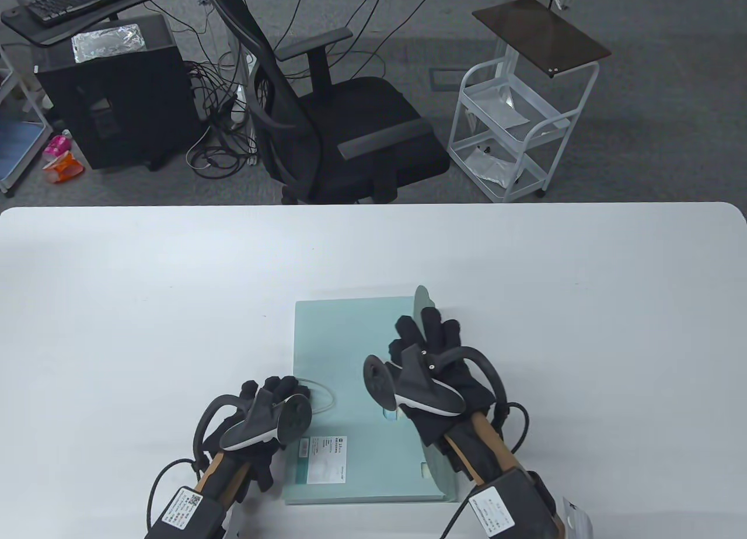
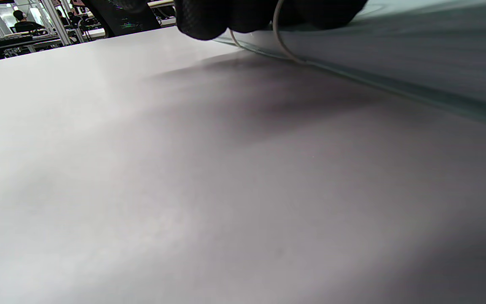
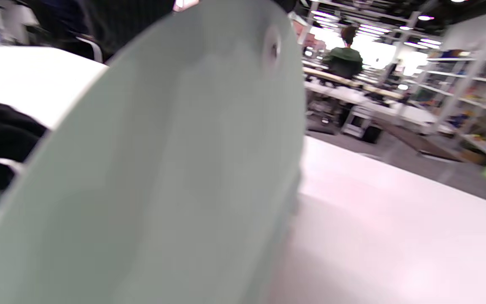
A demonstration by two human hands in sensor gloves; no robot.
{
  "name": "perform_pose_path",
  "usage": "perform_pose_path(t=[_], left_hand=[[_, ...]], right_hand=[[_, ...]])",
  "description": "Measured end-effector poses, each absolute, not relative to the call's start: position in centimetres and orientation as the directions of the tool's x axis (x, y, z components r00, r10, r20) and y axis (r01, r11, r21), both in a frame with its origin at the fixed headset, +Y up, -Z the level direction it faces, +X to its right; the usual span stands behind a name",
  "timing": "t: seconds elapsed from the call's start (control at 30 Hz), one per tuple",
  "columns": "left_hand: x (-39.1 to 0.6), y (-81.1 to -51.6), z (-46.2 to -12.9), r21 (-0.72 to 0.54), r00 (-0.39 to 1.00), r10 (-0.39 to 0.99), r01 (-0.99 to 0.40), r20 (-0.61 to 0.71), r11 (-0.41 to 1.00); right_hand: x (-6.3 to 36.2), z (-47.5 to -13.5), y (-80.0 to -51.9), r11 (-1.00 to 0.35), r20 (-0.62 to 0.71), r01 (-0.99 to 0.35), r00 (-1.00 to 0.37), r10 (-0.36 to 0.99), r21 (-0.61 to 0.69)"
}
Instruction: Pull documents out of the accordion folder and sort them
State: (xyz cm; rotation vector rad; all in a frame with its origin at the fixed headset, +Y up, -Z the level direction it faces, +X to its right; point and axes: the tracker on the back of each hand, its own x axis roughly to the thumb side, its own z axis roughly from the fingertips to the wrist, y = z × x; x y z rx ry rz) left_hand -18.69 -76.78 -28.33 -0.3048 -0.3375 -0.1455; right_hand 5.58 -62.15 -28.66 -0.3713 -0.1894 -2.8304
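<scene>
The accordion folder [image 1: 350, 352] looks like smooth, semi-matt pale-green plastic; the table [image 1: 146, 305] is smooth matt white; gloves are black knit cloth.

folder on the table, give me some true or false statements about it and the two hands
1. The folder lies flat on the white table. True.
2. The folder's flap is closed flat. False: the flap stands raised at the folder's right edge, with the right hand on it.
3. The left hand is at the folder's left edge, by the elastic cord. True.
4. Documents are stacked on the table beside the folder. False: no loose documents show.
5. The folder is red. False: it is pale green.
</scene>
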Motion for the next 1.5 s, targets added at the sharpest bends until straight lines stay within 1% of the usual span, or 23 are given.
perform_pose_path(t=[0.1,0.2,0.27,0.33,0.43,0.5,0.57,0.6,0.67,0.73,0.8,0.93,1.0,1.07,1.17,1.2,1.23,1.3,1.4,1.5], left_hand=[[-18.6,-76.8,-28.3,-0.268,0.933,-0.094,0.195,0.346,0.944],[-18.6,-76.7,-28.3,-0.267,0.933,-0.098,0.198,0.346,0.943],[-18.6,-76.7,-28.3,-0.268,0.933,-0.097,0.197,0.346,0.943],[-18.6,-76.8,-28.3,-0.269,0.934,-0.095,0.196,0.346,0.943],[-18.6,-76.8,-28.3,-0.270,0.934,-0.093,0.194,0.345,0.943],[-18.6,-76.7,-28.3,-0.271,0.934,-0.090,0.191,0.345,0.944],[-18.6,-76.7,-28.3,-0.271,0.935,-0.088,0.189,0.344,0.944],[-18.6,-76.7,-28.3,-0.271,0.935,-0.089,0.189,0.344,0.944],[-18.6,-76.7,-28.3,-0.269,0.935,-0.092,0.191,0.343,0.944],[-18.6,-76.6,-28.4,-0.269,0.934,-0.096,0.196,0.345,0.943],[-18.6,-76.4,-28.7,-0.270,0.932,-0.098,0.200,0.348,0.942],[-18.0,-75.5,-29.6,-0.313,0.942,-0.085,0.191,0.324,0.930],[-17.2,-74.8,-30.3,-0.367,0.951,-0.087,0.198,0.296,0.909],[-16.0,-73.8,-31.2,-0.447,0.961,-0.108,0.215,0.253,0.868],[-13.7,-72.6,-32.5,-0.575,0.969,-0.155,0.240,0.193,0.782],[-12.6,-72.2,-32.8,-0.593,0.966,-0.177,0.257,0.189,0.763],[-11.5,-71.8,-33.0,-0.578,0.963,-0.185,0.266,0.196,0.771],[-9.2,-71.4,-33.3,-0.531,0.961,-0.158,0.258,0.227,0.807],[-5.0,-71.1,-33.3,-0.464,0.941,-0.105,0.253,0.321,0.849],[-1.6,-71.2,-33.1,-0.376,0.912,-0.102,0.264,0.398,0.888]], right_hand=[[9.1,-29.0,-62.3,-0.923,0.145,0.343,-0.936,-0.320,0.175],[12.3,-29.8,-63.8,-0.898,0.049,0.350,-0.935,-0.350,0.266],[14.2,-30.4,-65.3,-0.884,-0.009,0.338,-0.933,-0.360,0.323],[16.1,-31.1,-67.7,-0.868,-0.078,0.318,-0.925,-0.373,0.381],[17.7,-31.7,-70.7,-0.839,-0.124,0.295,-0.913,-0.388,0.456],[18.3,-32.0,-72.7,-0.834,-0.143,0.248,-0.922,-0.359,0.493],[18.9,-32.3,-74.9,-0.834,-0.161,0.155,-0.947,-0.278,0.529],[19.0,-32.3,-75.4,-0.834,-0.169,0.123,-0.954,-0.249,0.538],[19.5,-32.4,-76.8,-0.819,-0.178,0.024,-0.972,-0.153,0.573],[20.1,-32.4,-77.9,-0.792,-0.233,-0.111,-0.972,-0.041,0.600],[20.5,-32.3,-78.6,-0.783,-0.252,-0.177,-0.967,0.026,0.597],[20.5,-32.2,-78.6,-0.811,-0.234,-0.135,-0.972,-0.003,0.569],[20.3,-32.3,-78.8,-0.813,-0.228,-0.111,-0.973,-0.027,0.571],[20.2,-32.3,-78.9,-0.818,-0.221,-0.092,-0.974,-0.045,0.568],[20.3,-32.3,-79.0,-0.824,-0.223,-0.100,-0.974,-0.032,0.558],[20.3,-32.2,-79.0,-0.825,-0.223,-0.103,-0.974,-0.029,0.556],[20.3,-32.2,-79.0,-0.825,-0.223,-0.103,-0.974,-0.028,0.555],[20.3,-32.2,-79.0,-0.826,-0.221,-0.099,-0.975,-0.032,0.554],[20.3,-32.2,-78.9,-0.827,-0.218,-0.095,-0.975,-0.034,0.553],[20.3,-32.2,-78.9,-0.829,-0.218,-0.096,-0.975,-0.032,0.551]])
